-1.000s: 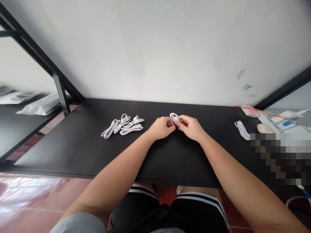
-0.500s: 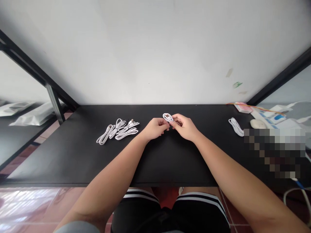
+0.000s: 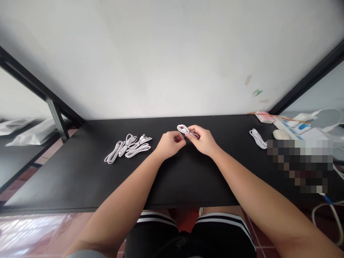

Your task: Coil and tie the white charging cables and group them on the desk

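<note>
My right hand (image 3: 203, 141) pinches a coiled white USB cable (image 3: 182, 128) between thumb and fingers, above the black table. The coil's looped end and a connector with a metal tip show past the fingertips on the left. My left hand (image 3: 171, 144) is close beside it, with thumb and fingers pressed together near the coil's lower side. Whatever those fingertips hold, if anything, is too small to make out. To the left lies a group of several bundled white cables (image 3: 138, 149), side by side on the table.
One more bundled white cable (image 3: 258, 139) lies on the right of the black table (image 3: 188, 179). Beyond it are a white mouse (image 3: 281, 135), a power strip with plugs (image 3: 302, 127), a pink-and-white box (image 3: 264, 117) and a blurred-out area. A white wall stands behind.
My left fingertips have drawn slightly away from the coil, and my right hand has tilted it a little. The view has shifted slightly. The other cables lie as before.
</note>
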`<state>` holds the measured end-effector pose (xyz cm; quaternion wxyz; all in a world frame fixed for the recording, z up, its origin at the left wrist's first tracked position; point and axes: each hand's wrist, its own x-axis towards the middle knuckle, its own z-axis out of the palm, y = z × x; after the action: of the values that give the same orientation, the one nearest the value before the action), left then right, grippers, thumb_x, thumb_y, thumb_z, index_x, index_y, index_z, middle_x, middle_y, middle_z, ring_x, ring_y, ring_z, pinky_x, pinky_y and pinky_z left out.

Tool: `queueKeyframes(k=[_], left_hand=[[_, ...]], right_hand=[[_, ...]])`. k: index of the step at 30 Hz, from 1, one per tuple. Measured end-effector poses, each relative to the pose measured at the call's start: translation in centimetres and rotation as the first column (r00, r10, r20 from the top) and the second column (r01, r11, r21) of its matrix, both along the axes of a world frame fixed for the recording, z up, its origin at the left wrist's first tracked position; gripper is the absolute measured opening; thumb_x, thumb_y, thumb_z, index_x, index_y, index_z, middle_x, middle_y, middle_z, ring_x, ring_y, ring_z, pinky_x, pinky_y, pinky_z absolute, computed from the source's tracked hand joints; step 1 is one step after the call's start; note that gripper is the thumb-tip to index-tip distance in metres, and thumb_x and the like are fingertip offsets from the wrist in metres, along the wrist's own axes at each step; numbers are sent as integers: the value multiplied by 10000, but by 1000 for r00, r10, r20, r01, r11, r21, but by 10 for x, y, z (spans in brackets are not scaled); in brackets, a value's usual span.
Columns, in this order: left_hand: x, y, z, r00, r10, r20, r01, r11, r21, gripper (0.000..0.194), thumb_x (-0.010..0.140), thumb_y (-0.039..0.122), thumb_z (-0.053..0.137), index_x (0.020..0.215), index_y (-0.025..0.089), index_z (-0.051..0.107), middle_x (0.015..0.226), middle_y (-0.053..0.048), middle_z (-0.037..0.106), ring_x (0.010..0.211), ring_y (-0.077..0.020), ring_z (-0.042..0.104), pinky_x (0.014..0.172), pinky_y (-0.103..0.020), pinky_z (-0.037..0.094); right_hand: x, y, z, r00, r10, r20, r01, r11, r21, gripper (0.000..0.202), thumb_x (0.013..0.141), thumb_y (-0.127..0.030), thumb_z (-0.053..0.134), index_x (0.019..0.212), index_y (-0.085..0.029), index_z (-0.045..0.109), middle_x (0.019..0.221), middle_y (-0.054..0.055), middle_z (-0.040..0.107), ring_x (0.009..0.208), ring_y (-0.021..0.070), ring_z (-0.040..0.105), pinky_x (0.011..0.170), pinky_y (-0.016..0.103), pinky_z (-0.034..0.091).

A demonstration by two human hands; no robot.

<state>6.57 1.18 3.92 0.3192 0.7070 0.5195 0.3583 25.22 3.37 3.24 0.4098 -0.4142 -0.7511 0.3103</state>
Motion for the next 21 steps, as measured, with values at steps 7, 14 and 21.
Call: queueKeyframes(k=[7,14,21], left_hand=[[-1,-1,-1,1000,-9,-18,9,1000,-24,135,767,278,600,681,174,606,634,26,589,594,-99,501,573,-233,383],[2,7,-6,958,-18,285,94,962,-258,108,829,284,580,816,180,554,730,-17,687,513,-81,537,476,-207,430],[3,6,-3,767,98,635,222,887,-405,197,797,289,695,839,174,540,726,1,654,446,-42,481,427,-189,401]], right_hand=[[-1,-2,1,1000,11,19,-11,1000,3,254,913,-430,601,1046,-223,662,924,44,741,698,160,612,657,288,458],[1,3,-3,999,4,-39,-5,999,-37,289,916,-460,595,1062,-218,653,926,52,737,698,164,630,671,304,508],[2,4,-3,995,-3,-103,-3,998,-61,308,913,-476,599,1065,-210,633,908,46,727,667,154,633,665,305,521]])
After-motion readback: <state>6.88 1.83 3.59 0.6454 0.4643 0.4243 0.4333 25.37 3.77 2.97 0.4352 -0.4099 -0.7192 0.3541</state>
